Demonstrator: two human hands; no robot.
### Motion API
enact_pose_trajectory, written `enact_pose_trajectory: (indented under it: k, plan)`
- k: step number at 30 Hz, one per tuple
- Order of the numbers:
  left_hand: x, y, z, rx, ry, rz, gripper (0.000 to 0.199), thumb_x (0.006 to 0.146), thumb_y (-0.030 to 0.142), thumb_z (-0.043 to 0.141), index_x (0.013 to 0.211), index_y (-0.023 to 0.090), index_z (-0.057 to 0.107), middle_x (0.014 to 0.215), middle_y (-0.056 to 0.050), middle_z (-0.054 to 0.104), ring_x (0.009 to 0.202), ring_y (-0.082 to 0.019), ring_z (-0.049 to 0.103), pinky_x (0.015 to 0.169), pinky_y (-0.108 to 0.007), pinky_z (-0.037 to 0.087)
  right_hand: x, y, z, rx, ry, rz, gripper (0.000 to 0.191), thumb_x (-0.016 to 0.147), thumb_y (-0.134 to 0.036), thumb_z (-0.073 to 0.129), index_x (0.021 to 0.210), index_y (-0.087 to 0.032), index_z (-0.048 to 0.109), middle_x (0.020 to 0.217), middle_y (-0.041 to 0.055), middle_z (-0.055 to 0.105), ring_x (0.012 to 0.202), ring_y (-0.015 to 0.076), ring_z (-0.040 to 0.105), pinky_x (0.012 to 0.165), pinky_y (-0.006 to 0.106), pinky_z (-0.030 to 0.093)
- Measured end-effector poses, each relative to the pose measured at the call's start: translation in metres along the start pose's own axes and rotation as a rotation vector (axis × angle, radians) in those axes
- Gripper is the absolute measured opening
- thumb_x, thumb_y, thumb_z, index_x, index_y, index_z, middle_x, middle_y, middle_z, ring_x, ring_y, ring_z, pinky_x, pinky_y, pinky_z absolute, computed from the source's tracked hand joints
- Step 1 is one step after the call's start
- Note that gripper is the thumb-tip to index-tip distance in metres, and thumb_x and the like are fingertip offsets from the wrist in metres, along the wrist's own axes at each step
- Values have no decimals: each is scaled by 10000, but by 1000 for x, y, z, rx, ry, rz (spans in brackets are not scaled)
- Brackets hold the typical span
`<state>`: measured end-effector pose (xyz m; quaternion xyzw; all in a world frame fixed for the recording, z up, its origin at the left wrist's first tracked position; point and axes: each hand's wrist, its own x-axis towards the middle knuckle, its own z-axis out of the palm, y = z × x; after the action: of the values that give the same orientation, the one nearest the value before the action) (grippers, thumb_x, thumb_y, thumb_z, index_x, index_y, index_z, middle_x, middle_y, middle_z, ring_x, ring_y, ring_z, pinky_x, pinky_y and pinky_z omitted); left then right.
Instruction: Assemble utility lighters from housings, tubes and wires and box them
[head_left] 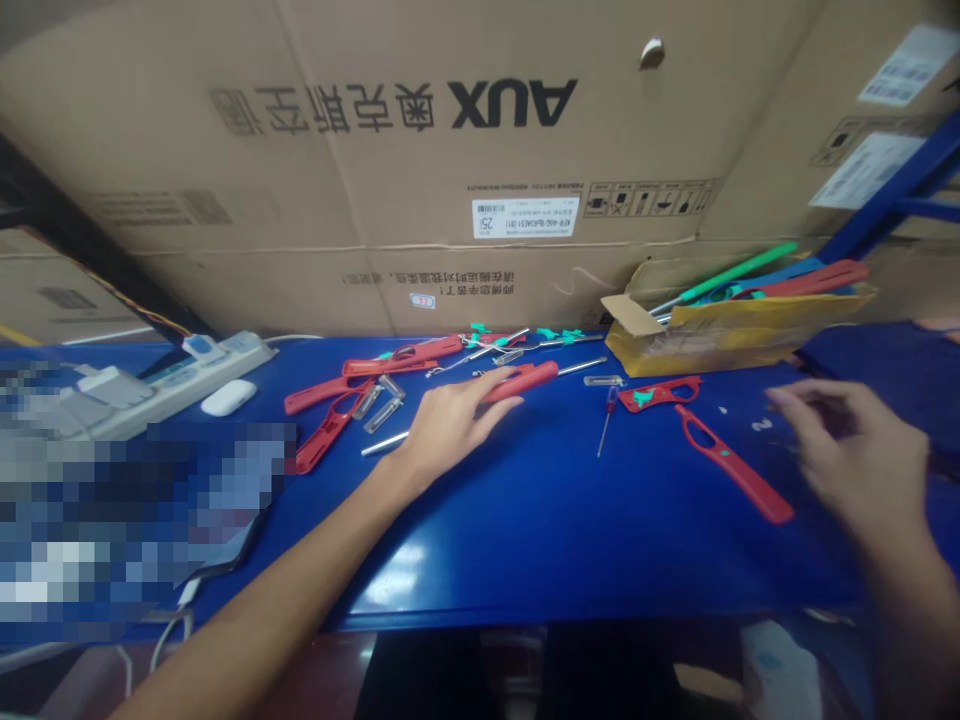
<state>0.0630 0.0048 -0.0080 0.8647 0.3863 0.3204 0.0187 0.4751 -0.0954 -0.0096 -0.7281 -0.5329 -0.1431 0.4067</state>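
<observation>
My left hand (442, 425) reaches over the middle of the blue table. Its thumb and fingers lie on either side of a red lighter handle (532, 378), closed on its near end. A metal rod (581, 367) shows just beyond that handle. My right hand (862, 460), raised at the right, has thumb and fingertips pinched together; anything in them is too small or blurred to name. Between the hands lie a small screwdriver (609, 405), a red half-shell with a green trigger (660, 393) and a long red lighter shell (735, 465). A metal tube (384, 443) lies left of my left wrist.
More red shells (322, 435), clear fuel tanks (382, 415) and green triggers (551, 335) are scattered behind. A yellow-taped box (712, 340) holds lighters at back right. A power strip (195, 375) and white earbud case (229, 397) sit left. A large carton (420, 190) stands behind.
</observation>
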Motion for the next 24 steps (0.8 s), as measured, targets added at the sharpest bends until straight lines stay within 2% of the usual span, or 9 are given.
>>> enact_pose_trajectory:
  k: [2,4,7,10,13,15,17,21,24]
  plan:
    - [0,1,-4,-51,91,71,381,1003,395,606,1328,198,620,1099,-56,787,887,-210,769,772,-319,595,7,-44,7,120,43,-143,243,862,-505,697,844,-264,681,780,105,740,660,225,673,667,363,516]
    - [0,4,-11,-94,195,152,335,1003,315,604,1302,165,621,1165,-73,765,954,-192,757,850,-310,596,17,-88,19,213,-16,-359,183,906,-418,683,901,-237,704,830,81,749,681,198,668,681,337,520]
    - [0,6,-20,-64,319,194,357,983,217,599,1337,173,588,1248,-80,731,1051,-176,730,883,-280,595,33,-139,47,311,-91,-570,162,942,-395,656,922,-243,707,845,47,745,693,190,657,668,340,517]
    - [0,4,-25,-8,358,226,385,969,192,606,1353,170,580,1288,-92,715,1138,-192,704,919,-291,594,35,-166,75,394,-120,-696,125,971,-350,617,925,-272,703,886,45,771,763,209,683,737,384,538]
    - [0,2,-27,-4,340,223,325,986,252,611,1293,146,627,1230,-103,743,1087,-208,729,910,-311,603,17,-174,87,517,-57,-768,62,953,-266,643,954,-286,702,910,32,790,793,214,709,757,405,562]
    - [0,7,-33,4,321,187,315,989,328,625,1245,148,664,1137,-97,775,970,-213,760,849,-317,616,0,-174,87,560,-11,-760,81,926,-233,677,971,-295,703,907,25,794,779,219,717,724,408,574]
    - [1,17,-42,-62,275,94,317,989,376,624,1217,164,684,1022,-76,793,818,-194,764,764,-300,616,-11,-174,83,564,12,-676,68,916,-242,691,959,-294,703,863,25,787,718,215,704,662,402,569]
    - [3,40,-58,-666,46,-283,305,1034,437,515,1142,180,639,803,-17,743,444,-89,611,419,-192,477,-12,-171,78,553,39,-449,13,930,-279,685,925,-274,697,830,12,761,602,166,641,584,351,549]
    - [6,45,-55,-1093,-36,-480,262,1034,464,481,1037,204,522,732,10,703,363,-103,577,326,-189,412,-6,-168,80,550,44,-357,48,920,-312,702,923,-265,692,858,10,757,605,152,638,580,326,555]
